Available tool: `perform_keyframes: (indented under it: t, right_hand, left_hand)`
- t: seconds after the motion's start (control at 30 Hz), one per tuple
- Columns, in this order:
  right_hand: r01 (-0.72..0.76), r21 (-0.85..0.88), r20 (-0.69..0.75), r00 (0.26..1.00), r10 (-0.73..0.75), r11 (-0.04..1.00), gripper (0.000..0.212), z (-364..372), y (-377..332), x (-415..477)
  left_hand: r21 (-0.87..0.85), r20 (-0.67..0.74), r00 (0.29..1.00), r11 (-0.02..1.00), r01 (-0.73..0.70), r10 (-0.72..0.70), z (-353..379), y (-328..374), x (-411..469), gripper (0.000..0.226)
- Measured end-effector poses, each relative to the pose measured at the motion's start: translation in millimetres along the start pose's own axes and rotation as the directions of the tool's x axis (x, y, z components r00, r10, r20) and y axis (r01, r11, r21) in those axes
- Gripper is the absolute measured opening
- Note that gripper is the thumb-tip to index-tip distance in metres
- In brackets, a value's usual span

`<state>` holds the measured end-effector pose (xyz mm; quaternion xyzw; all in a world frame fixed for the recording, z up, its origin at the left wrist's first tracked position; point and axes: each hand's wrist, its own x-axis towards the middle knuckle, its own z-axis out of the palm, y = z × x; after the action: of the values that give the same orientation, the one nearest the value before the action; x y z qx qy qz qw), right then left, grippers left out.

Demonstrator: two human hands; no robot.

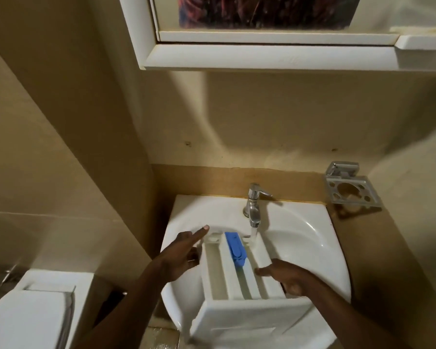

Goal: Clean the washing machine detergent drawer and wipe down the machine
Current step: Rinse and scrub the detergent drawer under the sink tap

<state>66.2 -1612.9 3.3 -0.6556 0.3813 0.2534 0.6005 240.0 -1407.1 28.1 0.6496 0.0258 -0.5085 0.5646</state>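
White detergent drawer [247, 311] in sink [312, 222], long axis toward the tap [253, 207], front panel farthest from it; left hand [181, 258] and right hand [287, 275], fingers straight, touch its sides.

Matt white plastic drawer [239, 278] with blue plastic insert [235, 248], glossy white sink [312, 238], polished metal tap [253, 205], lower centre

Washbasin [312, 224], white. Chrome faucet [253, 205] on rear rim, water running. One white detergent drawer [215, 273] lying in the bowl below the faucet, front panel overhanging the rim opposite the faucet. Blue insert [234, 248] at the faucet end.
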Motion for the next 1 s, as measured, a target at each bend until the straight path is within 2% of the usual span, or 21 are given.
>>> perform_keyframes:
  t: [0.07, 0.17, 0.27, 0.33, 0.43, 0.5, 0.53, 0.6, 0.63, 0.73, 0.8, 0.87, 0.93, 1.0]
  right_hand:
    - [-0.013, 0.038, -0.084, 0.996, 0.016, 0.999, 0.045, -9.3, 4.0, -3.8]
    - [-0.023, 0.064, -0.17, 0.985, 0.034, 0.998, 0.048, -23.8, 19.9, 9.4]
    - [-0.018, 0.083, -0.185, 0.982, 0.033, 0.996, 0.051, -27.0, 20.6, 7.2]
    - [-0.009, 0.104, -0.185, 0.982, 0.028, 0.995, 0.05, -26.4, 21.2, 5.6]
    - [-0.064, 0.12, -0.178, 0.98, 0.085, 0.991, 0.054, -27.4, 19.7, 2.1]
    - [-0.101, 0.057, -0.171, 0.979, 0.11, 0.993, 0.051, -36.7, 9.0, -3.2]
    - [-0.101, -0.044, -0.199, 0.976, 0.091, 0.994, 0.05, -45.2, -1.3, -6.4]
    - [-0.075, -0.328, -0.352, 0.935, -0.048, 0.942, 0.057, -62.5, -26.7, -12.1]
    - [-0.051, -0.418, -0.441, 0.884, -0.154, 0.907, 0.057, -68.2, -38.3, -11.2]
    - [0.028, -0.545, -0.616, 0.664, -0.423, 0.838, 0.042, -69.5, -63.5, -6.6]
    - [0.106, -0.629, -0.598, 0.568, -0.566, 0.77, 0.035, -63.3, -78.9, -2.0]
    - [0.163, -0.652, -0.544, 0.579, -0.607, 0.74, 0.027, -56.9, -96.9, 1.4]
    - [0.151, -0.659, -0.53, 0.603, -0.597, 0.737, 0.026, -54.5, -107.8, 4.9]
    - [0.14, -0.65, -0.557, 0.581, -0.593, 0.747, 0.029, -51.7, -111.6, 7.0]
  left_hand:
    - [0.039, 0.026, 0.999, 0.999, 0.026, -0.027, 13.5, -4.0, 2.3, 0.098]
    - [0.186, 0.077, 0.994, 0.98, 0.067, -0.082, 32.8, -6.3, -0.5, 0.079]
    - [0.27, 0.101, 0.989, 0.96, 0.077, -0.107, 38.2, -7.8, -1.5, 0.068]
    - [0.278, 0.127, 0.984, 0.957, 0.082, -0.121, 39.4, -9.6, -0.5, 0.059]
    - [0.242, 0.096, 0.993, 0.969, 0.047, -0.072, 36.7, -20.1, 11.6, 0.059]
    - [0.25, 0.083, 0.996, 0.968, 0.012, -0.034, 34.8, -26.8, 16.0, 0.06]
    - [0.267, 0.083, 0.996, 0.964, -0.004, -0.019, 35.2, -26.8, 13.6, 0.059]
    - [0.292, 0.065, 0.998, 0.956, -0.013, -0.006, 34.4, -27.6, 11.1, 0.056]
    - [0.286, 0.056, 0.998, 0.958, -0.02, 0.004, 33.1, -29.0, 11.4, 0.055]
    - [0.257, 0.057, 0.998, 0.966, -0.039, 0.025, 29.2, -33.0, 13.7, 0.054]
    - [0.252, 0.077, 0.997, 0.967, -0.045, 0.026, 28.9, -33.0, 13.1, 0.053]
    - [0.268, 0.086, 0.996, 0.962, -0.049, 0.027, 27.4, -33.1, 12.8, 0.049]
    - [0.274, 0.091, 0.995, 0.96, -0.052, 0.028, 25.3, -34.6, 14.6, 0.051]
    - [0.285, 0.098, 0.995, 0.957, -0.062, 0.035, 21.3, -37.0, 16.9, 0.053]
